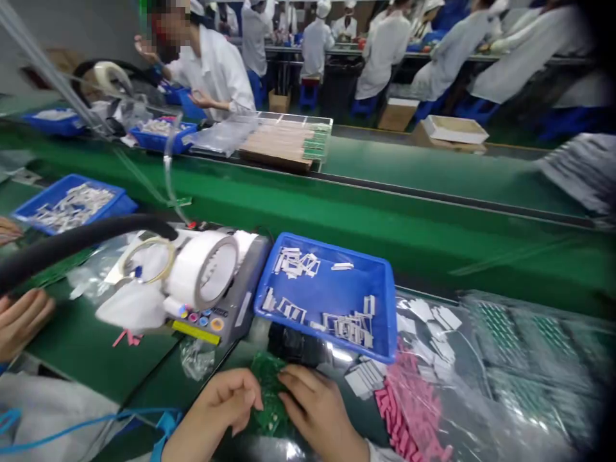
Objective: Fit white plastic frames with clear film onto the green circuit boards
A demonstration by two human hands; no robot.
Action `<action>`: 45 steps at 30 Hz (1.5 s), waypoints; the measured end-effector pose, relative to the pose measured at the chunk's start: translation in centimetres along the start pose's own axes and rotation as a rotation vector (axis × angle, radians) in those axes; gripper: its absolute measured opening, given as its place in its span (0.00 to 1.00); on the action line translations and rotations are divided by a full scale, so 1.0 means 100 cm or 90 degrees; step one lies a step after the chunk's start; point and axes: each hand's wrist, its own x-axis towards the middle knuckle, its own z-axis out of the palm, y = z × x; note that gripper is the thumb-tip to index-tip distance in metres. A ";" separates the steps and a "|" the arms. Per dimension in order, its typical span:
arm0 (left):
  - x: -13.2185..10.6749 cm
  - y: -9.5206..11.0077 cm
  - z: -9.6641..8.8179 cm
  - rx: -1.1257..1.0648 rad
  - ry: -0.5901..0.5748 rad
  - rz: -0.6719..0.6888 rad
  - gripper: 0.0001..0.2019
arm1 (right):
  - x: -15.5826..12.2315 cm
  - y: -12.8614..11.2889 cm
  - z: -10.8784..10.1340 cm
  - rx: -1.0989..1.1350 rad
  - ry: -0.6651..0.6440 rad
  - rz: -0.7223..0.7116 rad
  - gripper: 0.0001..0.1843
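Our two hands sit low in the view, close together on a green circuit board point(269, 393). Our left hand point(225, 403) comes in from the lower left, its fingers pressed together and curled, their tips at the board's left edge. Our right hand point(315, 407) lies across the board's right side, its fingers together and bent down onto the top face. Neither hand is spread, and we cannot tell whether either one pinches the board firmly.

The board sits on a green bench mat point(91, 346), just below the near edge of a blue plastic tray point(391, 321). Its long axis runs roughly away from us, toward that tray. The tray holds small white rectangular frames point(293, 262) in two loose clusters, one near its far wall and one along its near side.

To our right, a clear plastic bag point(462, 391) lies beside the tray, with pink pieces point(404, 410) and white pieces point(436, 340) in and around it. To the tray's left stands a grey tape dispenser point(231, 314) carrying a wide white tape roll point(202, 276). A co-worker's hand point(22, 324) rests apart from ours at the left edge.
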 end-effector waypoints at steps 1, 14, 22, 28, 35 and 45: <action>0.002 0.000 0.004 -0.008 0.005 -0.015 0.19 | -0.003 0.002 0.001 0.009 -0.007 0.006 0.11; -0.022 -0.027 0.083 -0.164 -0.021 0.145 0.16 | -0.008 -0.010 -0.065 -0.077 0.251 0.051 0.11; -0.057 -0.043 0.099 -0.138 -0.036 0.159 0.14 | -0.004 0.010 -0.097 -0.138 0.195 0.121 0.10; -0.070 -0.043 0.088 -0.121 -0.045 0.176 0.13 | 0.060 0.037 -0.104 -0.162 -0.035 0.209 0.17; -0.078 -0.034 0.045 -0.183 -0.001 0.190 0.13 | 0.104 0.053 -0.096 -0.168 -0.226 0.297 0.17; -0.076 -0.041 0.000 -0.184 0.078 0.188 0.14 | 0.094 0.055 -0.118 -0.275 -0.086 0.308 0.17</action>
